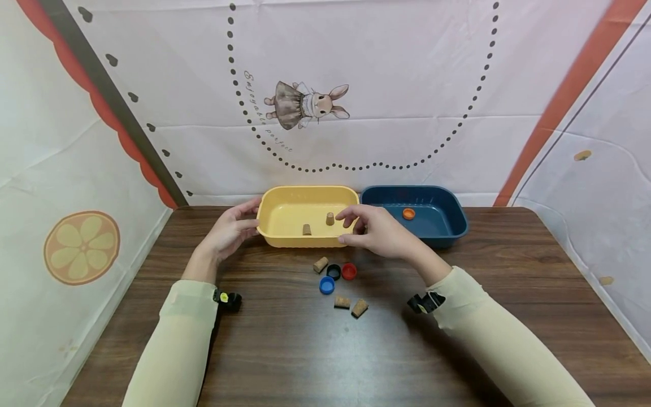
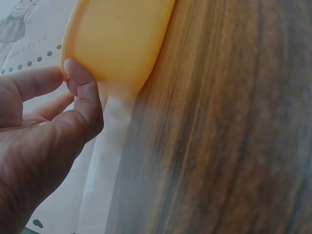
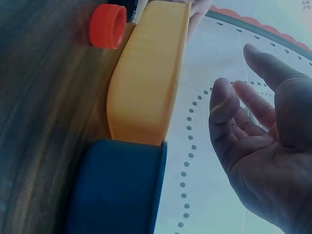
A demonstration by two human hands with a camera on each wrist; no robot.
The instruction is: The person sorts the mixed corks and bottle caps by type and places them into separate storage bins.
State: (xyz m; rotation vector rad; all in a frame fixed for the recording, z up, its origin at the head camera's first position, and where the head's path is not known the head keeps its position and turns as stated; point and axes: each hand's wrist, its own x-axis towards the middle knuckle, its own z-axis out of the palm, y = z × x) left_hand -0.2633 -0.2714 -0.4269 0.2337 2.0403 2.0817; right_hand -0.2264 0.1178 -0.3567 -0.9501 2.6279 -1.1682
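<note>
My left hand [image 1: 229, 229] holds the left end of a yellow plastic basin [image 1: 290, 242], with thumb and fingers at its rim in the left wrist view. Two corks, one standing [image 1: 330, 219] and one nearer the front wall [image 1: 307, 229], are inside that basin. Over the basin's right end hovers my right hand [image 1: 378, 229], its fingers loosely bent and apart. Nothing shows between them in the right wrist view. In front of the basin lie a cork [image 1: 321, 264], a black bottle cap [image 1: 333, 272], a red cap [image 1: 349, 271] and a blue cap [image 1: 327, 285].
A dark blue basin [image 1: 447, 240] stands against the yellow one's right side, with an orange cap [image 1: 408, 213] in it. Closer to me on the wooden table [image 1: 285, 350] are two more corks, one left [image 1: 342, 302] and one right [image 1: 360, 308]. A printed cloth [image 1: 396, 68] hangs behind.
</note>
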